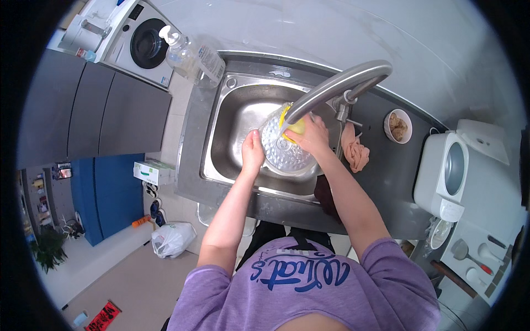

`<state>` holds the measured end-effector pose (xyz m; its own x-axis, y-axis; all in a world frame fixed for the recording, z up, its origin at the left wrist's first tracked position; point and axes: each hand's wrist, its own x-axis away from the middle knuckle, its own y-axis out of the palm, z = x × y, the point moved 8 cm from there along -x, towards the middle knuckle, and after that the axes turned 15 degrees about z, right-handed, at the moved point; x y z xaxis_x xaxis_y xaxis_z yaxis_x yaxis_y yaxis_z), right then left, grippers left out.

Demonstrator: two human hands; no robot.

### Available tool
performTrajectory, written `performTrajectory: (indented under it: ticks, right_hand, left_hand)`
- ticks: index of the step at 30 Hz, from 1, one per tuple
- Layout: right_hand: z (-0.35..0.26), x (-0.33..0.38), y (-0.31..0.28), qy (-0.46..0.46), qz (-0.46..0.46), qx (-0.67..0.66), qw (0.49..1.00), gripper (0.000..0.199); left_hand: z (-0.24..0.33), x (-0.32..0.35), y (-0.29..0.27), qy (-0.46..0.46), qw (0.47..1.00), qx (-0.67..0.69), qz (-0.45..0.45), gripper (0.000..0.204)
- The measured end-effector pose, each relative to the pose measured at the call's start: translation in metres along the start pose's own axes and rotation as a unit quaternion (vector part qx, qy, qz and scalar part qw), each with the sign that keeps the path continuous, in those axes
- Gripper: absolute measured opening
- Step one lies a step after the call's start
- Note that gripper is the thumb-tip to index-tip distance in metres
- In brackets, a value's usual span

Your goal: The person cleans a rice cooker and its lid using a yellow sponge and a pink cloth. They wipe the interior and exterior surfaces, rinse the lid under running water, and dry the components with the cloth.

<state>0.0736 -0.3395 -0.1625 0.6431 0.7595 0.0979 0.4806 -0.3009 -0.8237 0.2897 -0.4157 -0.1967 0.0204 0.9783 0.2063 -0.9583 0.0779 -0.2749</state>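
A clear bowl with a dimpled surface [282,155] is held tilted over the steel sink [234,121], under the curved faucet [342,83]. My left hand [253,152] grips its left edge, thumb up along the side. On the bowl's right side my right hand [314,135] is closed around a yellow sponge [297,127], pressing it against the bowl. The faucet's spout hides part of the sponge and of the bowl's far edge. Whether water is running I cannot tell.
A pump soap bottle [185,60] stands at the sink's far left corner. To the right lie a pinkish cloth [354,149], a white bowl of brownish food [398,126] and a white rice cooker [441,171]. A dark cloth [327,196] hangs at the sink's front edge.
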Motion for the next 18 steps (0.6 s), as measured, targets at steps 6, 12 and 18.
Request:
performTrajectory:
  ticks: [6, 12, 18]
  right_hand:
    - [-0.068, -0.014, 0.015, -0.148, -0.048, 0.087, 0.984, 0.088]
    - [-0.059, -0.034, 0.048, -0.061, -0.123, -0.045, 0.990, 0.075]
    - [-0.034, -0.032, 0.046, 0.033, -0.132, -0.091, 0.987, 0.096]
  left_hand:
    - [0.034, -0.007, 0.004, 0.061, 0.996, -0.061, -0.028, 0.042]
    - [0.015, -0.013, 0.001, 0.034, 0.993, -0.079, -0.076, 0.035]
    - [0.002, -0.017, -0.015, 0.026, 1.000, -0.011, 0.005, 0.039]
